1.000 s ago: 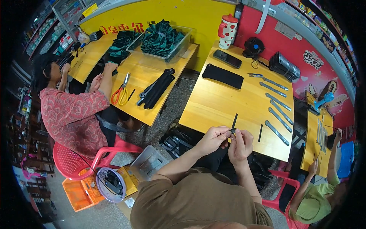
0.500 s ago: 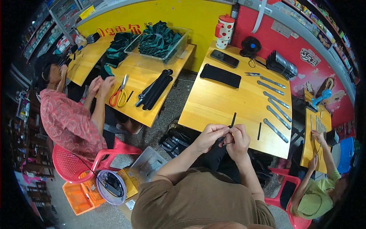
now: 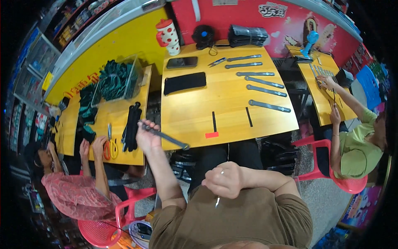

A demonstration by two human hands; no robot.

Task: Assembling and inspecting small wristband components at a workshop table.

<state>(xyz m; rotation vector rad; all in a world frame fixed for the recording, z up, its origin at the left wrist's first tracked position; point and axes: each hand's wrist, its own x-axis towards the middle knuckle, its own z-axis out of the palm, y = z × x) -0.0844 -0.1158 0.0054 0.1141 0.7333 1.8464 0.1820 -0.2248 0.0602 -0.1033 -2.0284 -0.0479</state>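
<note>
My left hand is closed around one end of a dark grey strap with a rounded end, held over the table's near left edge. In front of my chest my right hand makes a fist; a thin shiny metal tip sticks out below it, and the rest is hidden by the fingers. On the table lie two narrow black strips and a small red flat piece. Several similar grey straps lie in a column on the right side.
Farther back are a black pouch, a phone, blue-handled snips, a dotted tumbler, a small fan and a bundle of black packs. People work at tables on both sides, with scissors at the left one.
My hands have parted: the left has moved out left with the strap, the right has drawn back to my chest. The red piece now shows. The whole view has turned right.
</note>
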